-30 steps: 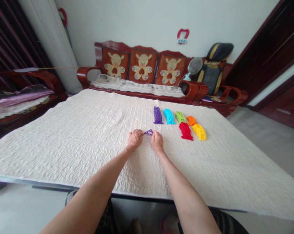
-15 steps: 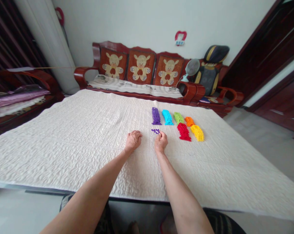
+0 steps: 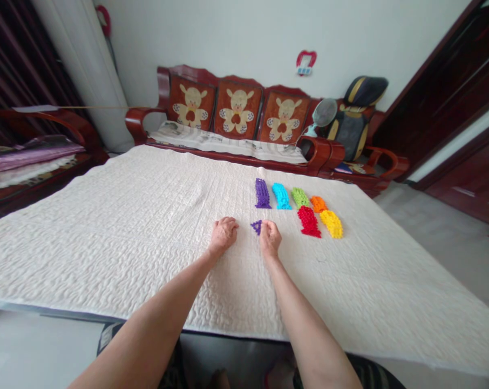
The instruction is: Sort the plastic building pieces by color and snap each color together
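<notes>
My right hand [image 3: 271, 237] pinches a small purple triangular openwork piece [image 3: 256, 227] between thumb and fingers, just above or on the quilted cover. To its left, my left hand [image 3: 225, 234] rests on the cover with its fingers curled together; whatever may be inside them is hidden. Beyond the hands lie rows of similar knobbly pieces, grouped by colour: purple [image 3: 263, 194], light blue [image 3: 282, 196], green [image 3: 300, 198] and orange [image 3: 319, 204]. Nearer, to the right of my right hand, are the red row [image 3: 308, 222] and the yellow row [image 3: 332, 223].
A cream quilted cover [image 3: 127, 232] spreads over the wide table. Behind it stands a wooden sofa [image 3: 136, 125] with bear-patterned cushions [image 3: 236, 107]. A small fan [image 3: 324, 112] and a chair with a dark padded back [image 3: 350, 132] are at the back right.
The purple piece has turned in my right hand, so its triangular face now shows, and it sits slightly nearer me. My left hand keeps its place on the cover.
</notes>
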Tool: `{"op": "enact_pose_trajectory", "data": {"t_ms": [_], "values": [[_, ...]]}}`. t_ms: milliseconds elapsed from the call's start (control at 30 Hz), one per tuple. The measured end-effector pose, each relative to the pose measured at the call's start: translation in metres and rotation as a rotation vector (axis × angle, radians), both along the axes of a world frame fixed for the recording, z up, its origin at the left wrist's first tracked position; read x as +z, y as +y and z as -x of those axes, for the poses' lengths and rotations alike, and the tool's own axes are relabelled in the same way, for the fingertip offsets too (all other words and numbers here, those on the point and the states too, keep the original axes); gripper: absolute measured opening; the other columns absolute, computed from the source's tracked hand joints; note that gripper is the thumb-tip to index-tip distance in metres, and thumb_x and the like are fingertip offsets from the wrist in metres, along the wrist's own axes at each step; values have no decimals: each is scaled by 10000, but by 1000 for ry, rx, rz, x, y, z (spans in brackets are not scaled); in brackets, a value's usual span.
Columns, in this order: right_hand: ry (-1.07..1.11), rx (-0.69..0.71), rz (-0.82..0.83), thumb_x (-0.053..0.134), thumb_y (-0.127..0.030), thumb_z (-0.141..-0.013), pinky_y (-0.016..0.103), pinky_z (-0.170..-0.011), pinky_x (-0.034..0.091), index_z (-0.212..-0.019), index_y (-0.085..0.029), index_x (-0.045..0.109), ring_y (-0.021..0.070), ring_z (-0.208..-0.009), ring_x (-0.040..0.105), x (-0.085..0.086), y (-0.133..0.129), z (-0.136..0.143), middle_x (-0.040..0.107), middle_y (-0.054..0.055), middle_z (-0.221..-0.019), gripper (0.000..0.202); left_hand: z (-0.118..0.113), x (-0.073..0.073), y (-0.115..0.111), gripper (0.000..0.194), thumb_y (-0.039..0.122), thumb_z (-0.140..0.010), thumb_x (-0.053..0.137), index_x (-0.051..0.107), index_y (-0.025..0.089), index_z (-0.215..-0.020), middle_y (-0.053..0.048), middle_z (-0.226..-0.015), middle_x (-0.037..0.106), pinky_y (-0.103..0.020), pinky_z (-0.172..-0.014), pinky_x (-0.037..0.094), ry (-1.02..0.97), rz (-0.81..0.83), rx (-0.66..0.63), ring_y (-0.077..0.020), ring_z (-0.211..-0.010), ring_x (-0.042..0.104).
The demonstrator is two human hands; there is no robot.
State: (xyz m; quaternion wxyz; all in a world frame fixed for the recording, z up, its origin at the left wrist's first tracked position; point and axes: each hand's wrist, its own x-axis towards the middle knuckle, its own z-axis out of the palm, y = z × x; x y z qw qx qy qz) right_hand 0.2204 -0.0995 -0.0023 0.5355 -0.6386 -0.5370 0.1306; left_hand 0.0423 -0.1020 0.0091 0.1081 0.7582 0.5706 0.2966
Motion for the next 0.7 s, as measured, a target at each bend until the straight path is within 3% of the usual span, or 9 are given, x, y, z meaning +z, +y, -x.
{"op": "enact_pose_trajectory", "data": {"t_ms": [100, 267, 367, 467, 567, 700], "values": [[-87, 87, 65, 446, -257, -763, 357, -894, 486, -993, -175, 643, 205, -955, 627, 7, 9, -21, 683, 88, -1033, 313, 0, 0, 0, 282, 138, -846, 460, 712, 215, -946, -57, -1200, 665, -389, -964, 387, -3, 1, 0, -202, -1134, 565], [-447, 563, 213, 628, -193, -625, 391, -1068, 389, -1192, -163, 598, 247, -1252, 503, 29, 28, -44, 557, 122, -1308, 568, -1, -1, 1, 280, 136, -845, 464, 714, 216, -943, -58, -1201, 663, -392, -971, 386, -10, -7, 0, -204, -1135, 563], [-626, 697, 352, 666, -183, -606, 392, -1082, 371, -1272, -145, 555, 266, -1271, 484, 41, 34, -46, 515, 148, -1348, 676, 0, -1, 1, 281, 137, -849, 462, 715, 220, -938, -57, -1195, 665, -391, -969, 387, -17, -2, -4, -204, -1138, 560], [-722, 732, 405, 670, -193, -625, 391, -1047, 401, -1284, -149, 545, 264, -1212, 522, 48, 34, -45, 537, 144, -1296, 672, 0, -1, 0, 276, 132, -841, 471, 714, 220, -937, -58, -1195, 666, -391, -970, 386, -19, -3, -7, -204, -1141, 559], [-707, 714, 357, 699, -231, -625, 386, -1019, 424, -1248, -159, 561, 251, -1153, 551, 46, 34, -46, 560, 125, -1231, 642, -1, -1, 0, 273, 131, -837, 474, 714, 219, -931, -58, -1187, 669, -393, -963, 389, -17, -16, -3, -206, -1131, 567], [-545, 491, 178, 709, -314, -657, 396, -1001, 434, -1268, -181, 518, 242, -1140, 541, 33, 41, -49, 560, 112, -1206, 654, -2, -2, 1, 271, 131, -834, 474, 715, 223, -915, -58, -1180, 672, -394, -947, 398, -13, -24, -3, -211, -1127, 573]]}}
